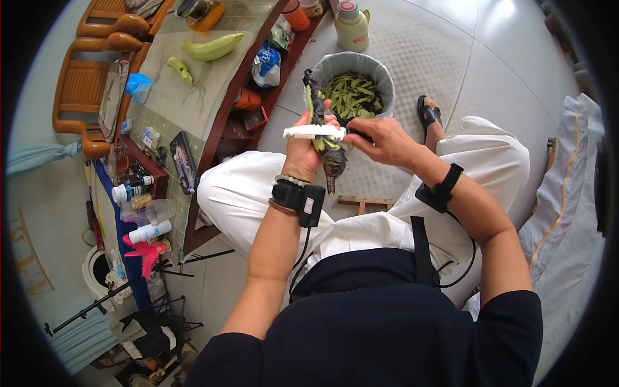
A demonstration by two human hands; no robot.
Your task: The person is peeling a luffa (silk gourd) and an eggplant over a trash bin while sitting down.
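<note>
My left hand (305, 157) grips a long, dark purple vegetable (332, 159), probably an eggplant, partly peeled with pale green flesh showing. Its narrow stem-like end points down toward my lap. In my right hand (384, 140) is the dark handle of a peeling tool (314, 132); its long, white, ridged part lies across the vegetable. What edge it has cannot be made out. Just beyond both hands stands a bin (389, 80) with a grey liner, holding many green and dark peel strips (353, 92).
On the table at left lie a large peeled green vegetable (213, 47), a smaller piece (180, 70), a phone (183, 162) and a glass teapot (200, 14). A cream thermos flask (352, 26) stands behind the bin. Below is a small wooden stool (366, 200).
</note>
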